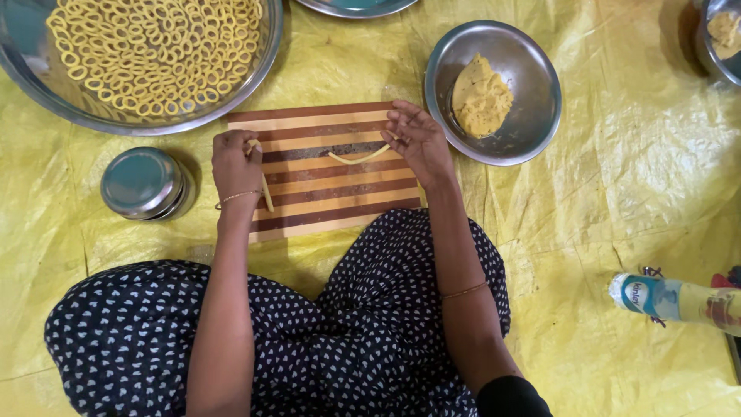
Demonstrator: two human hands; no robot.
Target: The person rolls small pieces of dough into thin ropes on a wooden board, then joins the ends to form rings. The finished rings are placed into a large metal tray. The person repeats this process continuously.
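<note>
On striped board (pixel 324 208), dough strip (pixel 359 159) lies crosswise by right hand (pixel 417 143).

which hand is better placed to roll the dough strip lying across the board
Right. The right hand rests at the end of the dough strip on the striped board; the left hand already holds another strip.

Big steel bowl (pixel 266 46) up top left, heaped with dough rings (pixel 154 50). A lidded steel tin (pixel 143 183) sits left, a plastic bottle (pixel 679 300) lies right, all on the yellow sheet (pixel 617 201).
</note>
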